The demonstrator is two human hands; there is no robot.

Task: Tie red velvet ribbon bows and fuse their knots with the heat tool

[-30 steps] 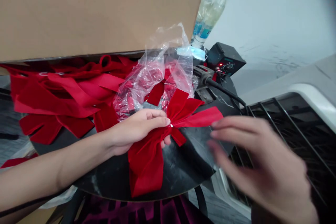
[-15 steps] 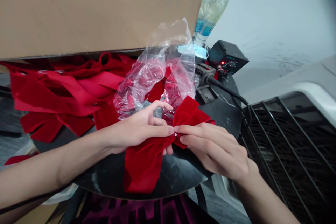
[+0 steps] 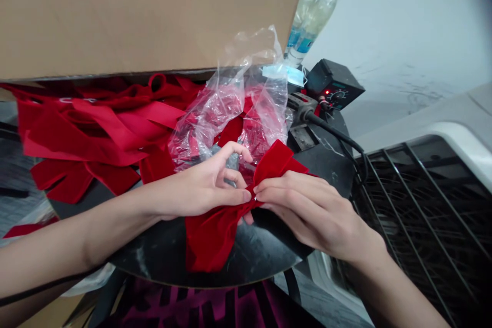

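Note:
A red velvet bow [image 3: 215,236] lies over a round black surface [image 3: 265,248], its tails hanging toward me and its loops rising at the far side. My left hand [image 3: 203,189] pinches the bow's gathered centre between thumb and fingers. My right hand [image 3: 311,210] closes on the same centre from the other side, covering the loop there. The two hands meet at the knot, which is hidden. Just beyond them sits a clear plastic bag [image 3: 234,123] with red pieces inside.
A pile of red velvet ribbon [image 3: 84,128] lies to the left under a cardboard box [image 3: 134,15]. Behind stand several plastic water bottles [image 3: 311,15], a blue face mask [image 3: 284,75] and a black control unit [image 3: 334,84] with its cable. A black wire rack [image 3: 426,215] sits to the right.
My right hand has come in from the right and closed on the bow's centre. My left hand's fingers have opened slightly, and the bow's right loop is now covered.

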